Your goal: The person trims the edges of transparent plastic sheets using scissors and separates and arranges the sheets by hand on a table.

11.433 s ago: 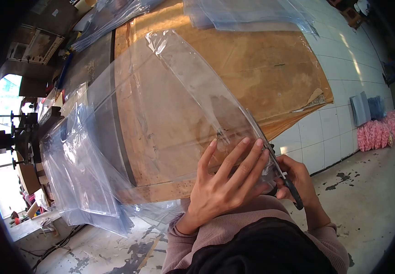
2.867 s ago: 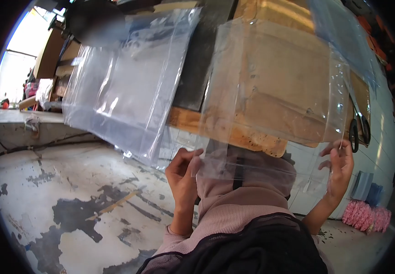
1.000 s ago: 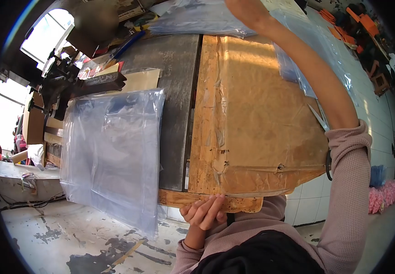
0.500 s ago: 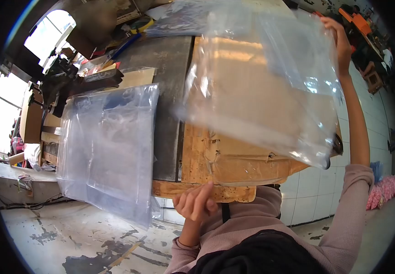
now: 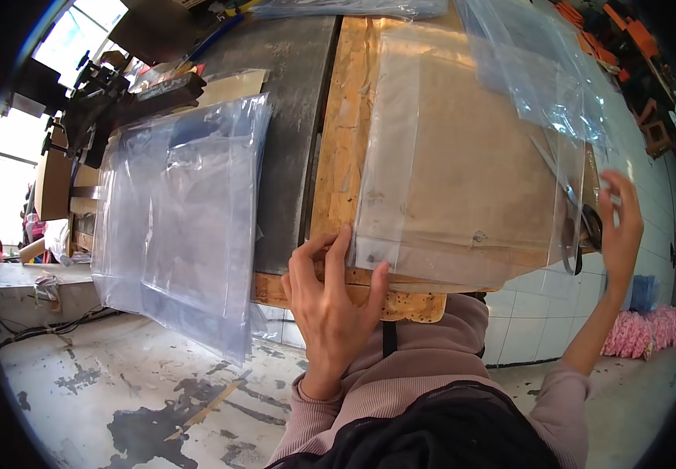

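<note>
A clear plastic sleeve (image 5: 463, 156) lies over a brown board on the wooden worktop (image 5: 336, 156). My left hand (image 5: 326, 305) is at the worktop's front edge, fingers spread, with its fingertips by the sleeve's near left corner. Past the right edge of the worktop, my right hand (image 5: 622, 223) hangs with its fingers apart and holds nothing. Closest to it are black-handled scissors (image 5: 590, 227), partly covered by the clear plastic. More bluish plastic (image 5: 533, 70) lies at the sleeve's far right corner.
A stack of clear plastic sleeves (image 5: 189, 211) overhangs the front edge at left. Behind it stands a black metal clamp-like machine (image 5: 142, 117). A dark metal plate (image 5: 275, 117) lies left of the wood. Pink bundled material (image 5: 643, 332) is on the floor at right.
The clear sleeve was blurred and raised in my right hand; now it lies flat, let go. My right hand has dropped toward me. My left hand has uncurled and moved onto the worktop edge.
</note>
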A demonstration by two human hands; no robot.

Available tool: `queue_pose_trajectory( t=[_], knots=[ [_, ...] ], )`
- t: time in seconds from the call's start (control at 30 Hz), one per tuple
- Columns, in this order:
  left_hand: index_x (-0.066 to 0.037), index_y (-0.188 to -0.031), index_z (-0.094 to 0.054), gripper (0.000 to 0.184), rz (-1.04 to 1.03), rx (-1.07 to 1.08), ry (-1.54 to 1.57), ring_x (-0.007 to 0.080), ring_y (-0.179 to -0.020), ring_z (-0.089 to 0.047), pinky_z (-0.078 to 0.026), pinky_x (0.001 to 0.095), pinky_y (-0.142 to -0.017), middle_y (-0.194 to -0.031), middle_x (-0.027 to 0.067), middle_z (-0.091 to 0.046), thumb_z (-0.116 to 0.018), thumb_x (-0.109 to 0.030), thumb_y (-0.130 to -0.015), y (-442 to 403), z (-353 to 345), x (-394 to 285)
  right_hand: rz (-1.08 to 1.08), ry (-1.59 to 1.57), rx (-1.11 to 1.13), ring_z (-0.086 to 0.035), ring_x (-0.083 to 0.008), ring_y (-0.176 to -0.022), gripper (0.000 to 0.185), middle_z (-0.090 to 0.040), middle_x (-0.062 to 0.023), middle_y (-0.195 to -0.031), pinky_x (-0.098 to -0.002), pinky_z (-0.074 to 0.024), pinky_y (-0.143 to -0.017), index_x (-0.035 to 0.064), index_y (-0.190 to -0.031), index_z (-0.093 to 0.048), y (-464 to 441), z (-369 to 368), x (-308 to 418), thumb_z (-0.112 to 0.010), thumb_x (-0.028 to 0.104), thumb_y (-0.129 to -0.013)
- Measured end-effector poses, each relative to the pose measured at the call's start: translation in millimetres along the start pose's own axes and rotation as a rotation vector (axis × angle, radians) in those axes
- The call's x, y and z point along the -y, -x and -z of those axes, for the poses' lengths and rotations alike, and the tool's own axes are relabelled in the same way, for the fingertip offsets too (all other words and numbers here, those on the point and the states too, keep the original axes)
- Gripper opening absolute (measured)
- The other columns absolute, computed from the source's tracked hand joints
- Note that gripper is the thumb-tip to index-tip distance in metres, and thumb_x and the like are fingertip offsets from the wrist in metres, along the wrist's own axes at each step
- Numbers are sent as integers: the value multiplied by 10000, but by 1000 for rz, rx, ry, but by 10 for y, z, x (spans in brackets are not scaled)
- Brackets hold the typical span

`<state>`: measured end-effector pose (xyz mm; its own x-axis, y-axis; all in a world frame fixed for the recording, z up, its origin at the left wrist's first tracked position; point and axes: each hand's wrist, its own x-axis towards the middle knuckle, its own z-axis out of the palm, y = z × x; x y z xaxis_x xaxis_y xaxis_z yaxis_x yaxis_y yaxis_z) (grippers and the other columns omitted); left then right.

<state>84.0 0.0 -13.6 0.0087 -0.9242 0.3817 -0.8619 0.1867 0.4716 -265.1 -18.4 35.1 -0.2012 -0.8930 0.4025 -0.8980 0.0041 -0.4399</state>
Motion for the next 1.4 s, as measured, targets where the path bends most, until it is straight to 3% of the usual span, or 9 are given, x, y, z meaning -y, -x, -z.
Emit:
queue_pose_trajectory(
  t=[0.17, 0.37, 0.7, 0.9, 0.97, 1.03, 1.17, 1.27, 1.4],
  knots=[
    [-41, -990, -615, 352, 92, 9, 95, 219, -786, -545, -389, 307, -661, -929, 95, -538, -770, -180, -706, -44, -9, 21, -138, -109, -30, -578, -198, -936, 159, -586, -87, -1031, -310, -462, -806, 9, -1029, -597, 618, -61, 214, -567, 52, -879],
    [-61, -889, -607, 211, 120, 33, 155, 159, -631, -556, -377, 306, -627, -747, 18, -570, -738, -131, -739, -98, 12, 43, -11, 112, -126, -572, -252, -959, 129, -600, -101, -1037, -345, -460, -820, 15, -969, -628, 808, -270, 488, -601, 48, -847],
    [-44, -866, -620, 101, 131, 7, 160, 183, -614, -571, -395, 305, -634, -730, 39, -614, -668, -56, -778, -113, 7, 48, -17, 125, -186, -563, -240, -977, 120, -592, -91, -1068, -360, -462, -817, 32, -958, -637, 825, -375, 452, -615, 54, -841],
    [-7, -881, -615, 101, 240, -7, 432, 131, -635, -557, -396, 262, -640, -735, 36, -608, -639, -17, -783, -68, 33, 73, 250, 292, -198, -550, -317, -1025, 262, -566, -123, -1143, -449, -442, -895, 47, -1039, -627, 892, -402, 751, -646, 225, -849],
    [21, -881, -603, 95, 380, 53, 739, 95, -666, -539, -383, 235, -635, -742, 29, -590, -613, 8, -788, -48, 135, 10, 404, 9, -60, -515, -362, -1110, 425, -512, -191, -1239, -480, -417, -931, 69, -1158, -576, 965, -494, 1040, -624, 351, -845],
    [56, -870, -585, 87, 304, 34, 869, 92, -704, -514, -367, 218, -631, -758, 44, -565, -576, 40, -785, -33, 244, -81, 479, -155, 122, -458, -416, -1182, 616, -412, -263, -1327, -505, -393, -952, 68, -1294, -452, 959, -578, 1287, -667, 369, -801],
    [107, -823, -554, 102, 88, -257, 927, 148, -701, -459, -356, 227, -634, -749, 116, -524, -520, 71, -734, -41, 405, -419, 477, -268, -29, -439, -425, -1200, 609, -367, -280, -1356, -507, -391, -956, 48, -1338, -405, 821, -829, 1580, -650, 238, -814],
    [99, -927, -584, 195, -285, -452, 792, 166, -818, -539, -434, 271, -761, -901, 112, -583, -503, -57, -843, -138, 554, -465, 503, -649, -232, -423, -418, -1224, 613, -362, -285, -1358, -513, -384, -968, 62, -1386, -341, 621, -994, 1858, -597, 144, -835],
    [73, -882, -613, 178, -653, -742, 397, 214, -834, -556, -451, 309, -760, -842, 136, -588, -486, -42, -833, -399, 840, -697, 612, -1292, -305, -396, -406, -1251, 689, -301, -273, -1412, -430, -440, -927, 54, -1416, -270, 337, -989, 2299, -617, 92, -822]
  ],
)
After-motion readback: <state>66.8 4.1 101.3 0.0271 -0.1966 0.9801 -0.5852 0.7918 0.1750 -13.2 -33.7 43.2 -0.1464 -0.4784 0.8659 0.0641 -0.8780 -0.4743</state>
